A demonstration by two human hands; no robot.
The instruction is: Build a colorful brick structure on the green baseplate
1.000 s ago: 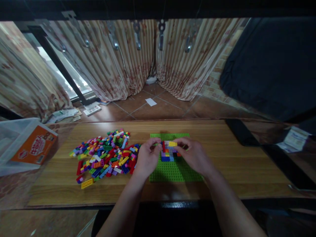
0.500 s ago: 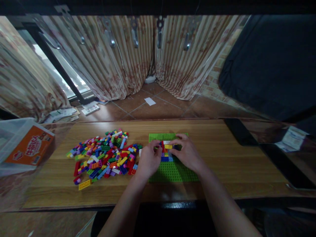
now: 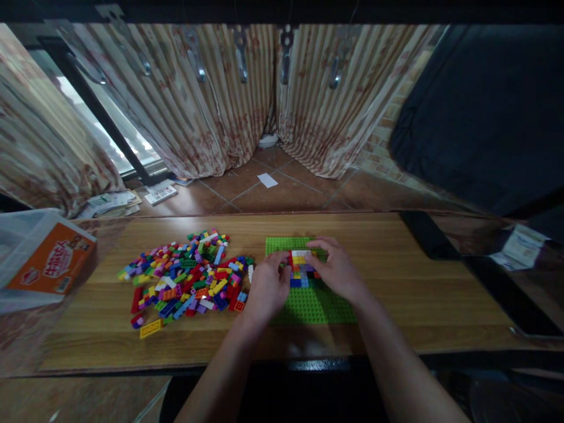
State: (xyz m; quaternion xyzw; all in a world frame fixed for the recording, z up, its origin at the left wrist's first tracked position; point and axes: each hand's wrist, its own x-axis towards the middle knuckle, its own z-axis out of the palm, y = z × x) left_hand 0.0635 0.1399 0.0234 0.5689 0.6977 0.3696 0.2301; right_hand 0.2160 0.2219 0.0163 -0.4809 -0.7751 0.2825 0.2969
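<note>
A small build of toy bricks (image 3: 299, 282) in blue, red, yellow, white and other colours stands on a green studded baseplate (image 3: 315, 308). My left hand (image 3: 268, 286) curls against the build's left side, thumb and forefinger at its edge. A yellow brick (image 3: 298, 259) lies in the build just in front of a white brick (image 3: 301, 253). Over the right side reaches my right hand (image 3: 337, 269), its fingers spread and one fingertip at the yellow brick's right end. Part of the build's right side is hidden under that hand.
Left of the baseplate, a wide heap of loose bricks (image 3: 189, 279) covers the wooden table (image 3: 379, 235). A clear plastic box (image 3: 29, 229) with an orange label stands at the far left. Dark flat panels (image 3: 427, 238) lie along the table's right side.
The yellow brick, held above the build by my right hand before, now sits level in it. My right fingers have spread and drawn slightly back. My left hand has barely shifted.
</note>
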